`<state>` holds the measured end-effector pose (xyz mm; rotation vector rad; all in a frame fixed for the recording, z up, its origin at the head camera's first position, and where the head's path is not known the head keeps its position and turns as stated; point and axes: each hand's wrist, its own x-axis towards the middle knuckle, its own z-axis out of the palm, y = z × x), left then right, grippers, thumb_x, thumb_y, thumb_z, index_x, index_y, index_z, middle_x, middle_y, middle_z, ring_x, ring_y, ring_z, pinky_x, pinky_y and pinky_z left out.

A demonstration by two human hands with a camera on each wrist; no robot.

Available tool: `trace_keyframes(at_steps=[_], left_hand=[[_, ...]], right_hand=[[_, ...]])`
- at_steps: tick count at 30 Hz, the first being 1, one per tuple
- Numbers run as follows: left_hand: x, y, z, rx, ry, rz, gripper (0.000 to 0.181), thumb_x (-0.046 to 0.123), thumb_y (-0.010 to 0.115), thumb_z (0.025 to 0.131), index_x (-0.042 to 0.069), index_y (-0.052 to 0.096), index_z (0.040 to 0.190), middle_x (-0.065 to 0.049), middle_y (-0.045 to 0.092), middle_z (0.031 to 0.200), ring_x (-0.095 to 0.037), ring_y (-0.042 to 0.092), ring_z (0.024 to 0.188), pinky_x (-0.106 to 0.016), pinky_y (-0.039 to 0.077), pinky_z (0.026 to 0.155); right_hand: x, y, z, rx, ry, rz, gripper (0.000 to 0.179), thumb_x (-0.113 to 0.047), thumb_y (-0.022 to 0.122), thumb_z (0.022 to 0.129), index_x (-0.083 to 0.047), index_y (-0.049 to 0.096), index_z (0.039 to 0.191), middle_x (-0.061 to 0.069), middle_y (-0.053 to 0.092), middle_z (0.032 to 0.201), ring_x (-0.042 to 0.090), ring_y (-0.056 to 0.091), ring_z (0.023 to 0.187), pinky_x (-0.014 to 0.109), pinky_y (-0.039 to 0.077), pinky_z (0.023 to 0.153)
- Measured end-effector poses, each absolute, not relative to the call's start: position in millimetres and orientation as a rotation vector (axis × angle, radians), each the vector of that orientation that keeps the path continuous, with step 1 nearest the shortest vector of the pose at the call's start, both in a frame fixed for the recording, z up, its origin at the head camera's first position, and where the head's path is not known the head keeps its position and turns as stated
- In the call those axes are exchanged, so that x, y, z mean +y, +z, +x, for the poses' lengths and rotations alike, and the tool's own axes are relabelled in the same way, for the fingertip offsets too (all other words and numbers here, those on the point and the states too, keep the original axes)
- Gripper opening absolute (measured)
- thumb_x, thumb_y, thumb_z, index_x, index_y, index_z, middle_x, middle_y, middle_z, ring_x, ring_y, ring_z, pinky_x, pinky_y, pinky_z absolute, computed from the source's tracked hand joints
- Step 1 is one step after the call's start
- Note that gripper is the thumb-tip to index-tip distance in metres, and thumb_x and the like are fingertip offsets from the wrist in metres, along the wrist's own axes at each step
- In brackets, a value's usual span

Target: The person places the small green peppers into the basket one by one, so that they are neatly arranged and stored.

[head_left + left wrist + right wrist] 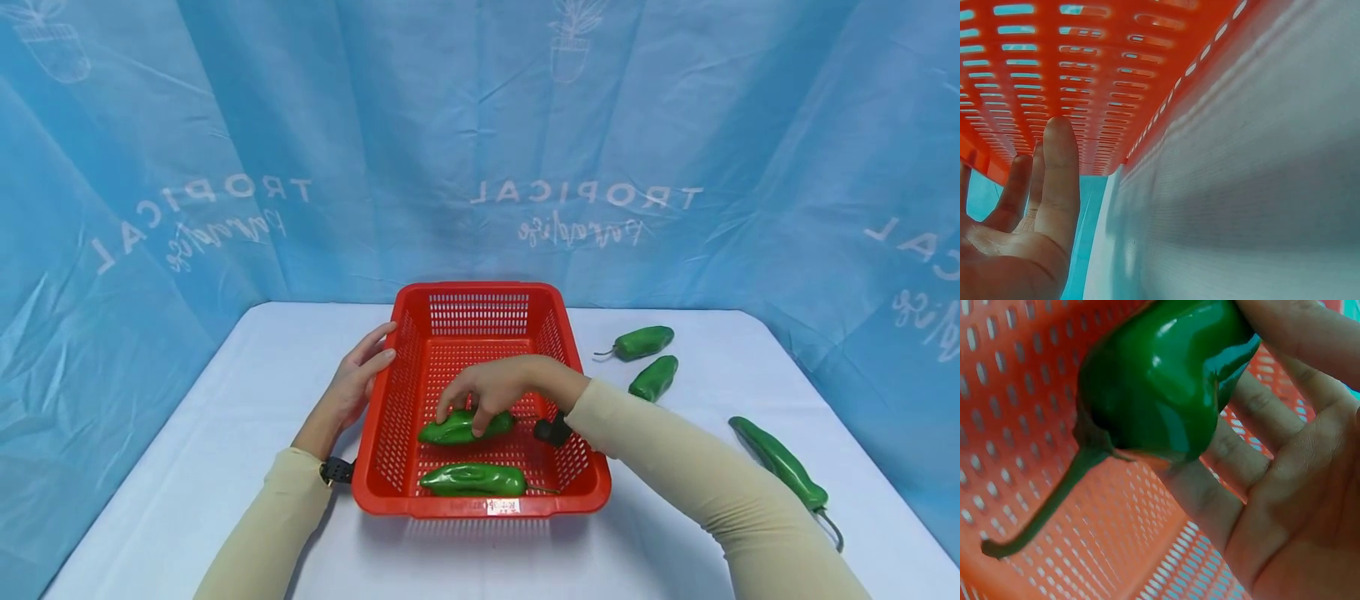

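A red plastic basket with slotted walls stands mid-table. Inside it, my right hand holds a green chili pepper between thumb and fingers, low over the basket floor. The right wrist view shows this pepper's glossy body and its curved stem close to the wall. Another green pepper lies along the near side of the basket. My left hand rests against the basket's left side. Its fingers are fairly straight along the outer wall in the left wrist view.
On the white table, right of the basket, lie a short pepper, a second one partly behind my right sleeve, and a long pepper near the right edge. A blue curtain hangs behind.
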<state>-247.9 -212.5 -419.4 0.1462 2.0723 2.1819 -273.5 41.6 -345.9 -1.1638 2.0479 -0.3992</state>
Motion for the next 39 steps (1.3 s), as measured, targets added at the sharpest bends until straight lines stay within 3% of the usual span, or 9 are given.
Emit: trace_keyframes(at_steps=[11, 28, 39], left_hand=[[-211.5, -421.0, -248.0, 2.082, 2.187, 0.131, 0.063, 0.030, 0.057, 0.099, 0.030, 0.030, 0.155, -0.008, 0.037, 0.156, -0.016, 0.061, 0.118, -0.033, 0.059, 0.091], [-210.7, -421.5, -247.5, 2.082, 2.189, 0.123, 0.063, 0.030, 0.058, 0.099, 0.031, 0.030, 0.155, -0.008, 0.037, 0.156, -0.016, 0.062, 0.118, -0.032, 0.059, 0.090], [-211.8, -421.1, -247.2, 2.080, 2.196, 0.159, 0.062, 0.026, 0.055, 0.099, 0.028, 0.030, 0.155, -0.012, 0.037, 0.155, -0.010, 0.065, 0.110, -0.031, 0.061, 0.085]], right_hand=[[38.0, -354.7, -271.6, 2.065, -0.279, -1.123, 0.044, -0.012, 0.075, 0.086, -0.032, 0.066, 0.125, -0.011, 0.064, 0.122, 0.009, 0.058, 0.113, 0.030, 0.052, 0.100], [41.8, -365.6, -276.8, 1.945, -0.385, -1.076, 0.048, -0.006, 0.076, 0.083, -0.034, 0.069, 0.121, -0.012, 0.065, 0.114, 0.011, 0.060, 0.107, 0.026, 0.058, 0.087], [42.1, -366.6, -277.6, 1.901, -0.413, -1.050, 0.048, -0.005, 0.076, 0.083, -0.034, 0.069, 0.120, -0.011, 0.066, 0.114, 0.011, 0.061, 0.105, 0.027, 0.060, 0.086]])
